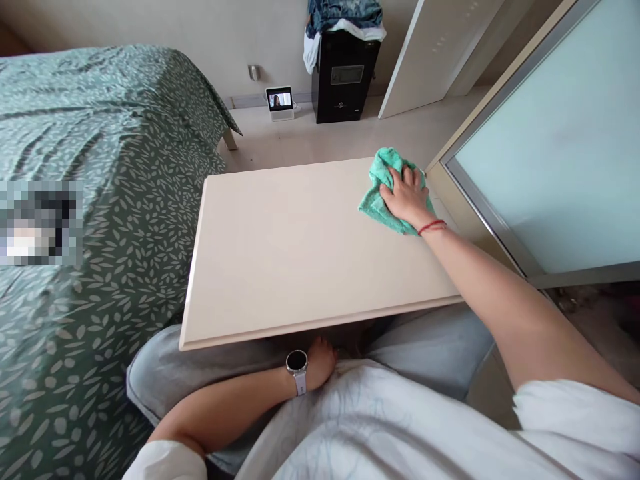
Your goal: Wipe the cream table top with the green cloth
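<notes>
A green cloth (376, 200) lies bunched on the far right corner of a pale, rectangular tabletop (290, 240). Pressing down on it is my right hand (407, 195), its fingers bent into the fabric; a red string circles that wrist. Part of the cloth reaches the table's right edge. My left hand (323, 363) rests in my lap just below the near table edge, fingers curled in. Nothing shows in it, though its underside is hidden. A round-faced watch (297, 362) is on the left wrist.
On the left is a bed with a green leaf-patterned cover (145, 220). Beyond the table stand a small screen device (280, 101) and a black cabinet (343, 77) with clothes (345, 15) on top. A frosted glass panel (560, 147) flanks the right side.
</notes>
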The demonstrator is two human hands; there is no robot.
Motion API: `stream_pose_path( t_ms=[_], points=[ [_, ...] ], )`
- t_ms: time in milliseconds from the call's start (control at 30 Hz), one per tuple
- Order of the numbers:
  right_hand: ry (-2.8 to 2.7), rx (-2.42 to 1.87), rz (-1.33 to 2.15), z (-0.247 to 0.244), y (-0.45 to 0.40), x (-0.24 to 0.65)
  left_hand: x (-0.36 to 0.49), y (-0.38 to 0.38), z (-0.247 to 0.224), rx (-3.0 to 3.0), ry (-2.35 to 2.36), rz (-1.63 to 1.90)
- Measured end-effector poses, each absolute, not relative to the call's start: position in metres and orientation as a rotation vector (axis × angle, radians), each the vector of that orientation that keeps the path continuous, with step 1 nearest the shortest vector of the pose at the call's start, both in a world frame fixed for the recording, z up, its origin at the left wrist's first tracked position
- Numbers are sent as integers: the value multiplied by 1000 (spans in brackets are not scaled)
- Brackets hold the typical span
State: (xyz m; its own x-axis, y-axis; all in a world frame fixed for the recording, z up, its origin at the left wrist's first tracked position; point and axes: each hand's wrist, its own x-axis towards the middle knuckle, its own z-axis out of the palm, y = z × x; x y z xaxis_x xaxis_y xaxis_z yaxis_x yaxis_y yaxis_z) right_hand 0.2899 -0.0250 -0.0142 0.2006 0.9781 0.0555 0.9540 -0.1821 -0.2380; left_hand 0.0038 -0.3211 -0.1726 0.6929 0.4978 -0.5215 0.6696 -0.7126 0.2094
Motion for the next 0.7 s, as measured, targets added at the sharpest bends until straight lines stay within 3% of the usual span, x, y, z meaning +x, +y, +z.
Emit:
stream_pose_path(
  t_ms=[400, 533, 700],
  points=[
    [-2010, -2186, -191, -41, -241, 297, 13, -316, -161, 2523, 853, -669],
    [-1910, -2257, -57, -37, -240, 291, 12, -316, -161, 2537, 845, -661],
    [-1788, -2362, 2, -34, -159, 296, 9, -316, -164, 2570, 794, -637]
  ],
)
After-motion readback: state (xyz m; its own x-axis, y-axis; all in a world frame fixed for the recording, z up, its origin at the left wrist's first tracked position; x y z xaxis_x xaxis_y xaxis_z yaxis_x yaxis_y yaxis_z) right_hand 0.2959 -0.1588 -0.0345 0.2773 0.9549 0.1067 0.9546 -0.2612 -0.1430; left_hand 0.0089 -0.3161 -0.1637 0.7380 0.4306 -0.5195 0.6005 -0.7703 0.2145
